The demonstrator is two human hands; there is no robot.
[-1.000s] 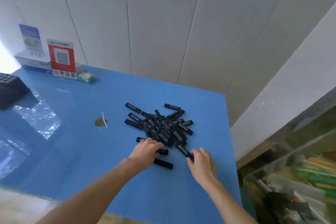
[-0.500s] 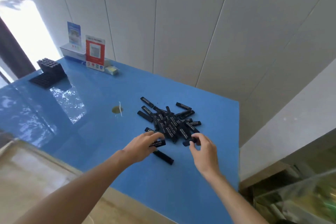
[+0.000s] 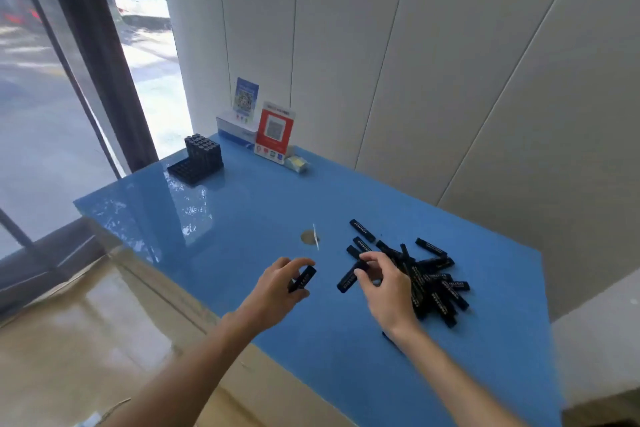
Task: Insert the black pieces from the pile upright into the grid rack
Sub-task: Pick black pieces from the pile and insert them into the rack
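One black piece [image 3: 302, 279] is pinched between thumb and curled fingers of the left hand [image 3: 277, 291], and another black piece [image 3: 349, 279] is gripped by its upper end in the fingertips of the right hand [image 3: 386, 284], both raised just above the blue table [image 3: 242, 211]. The pile [image 3: 429, 281] of remaining pieces is spread loosely just beside the right hand, while the grid rack [image 3: 199, 161] is set well apart at the far left corner, some of its cells already filled with upright pieces. The pieces are judged to be light, stiff and smooth, so a pinch across the narrow sides near one end should leave the other end free for insertion. White lettering is printed along each piece, but it cannot be read. Behind the rack a red QR placard [image 3: 275, 130] and a blue placard [image 3: 246, 95] are stood; their text is too small to make out.
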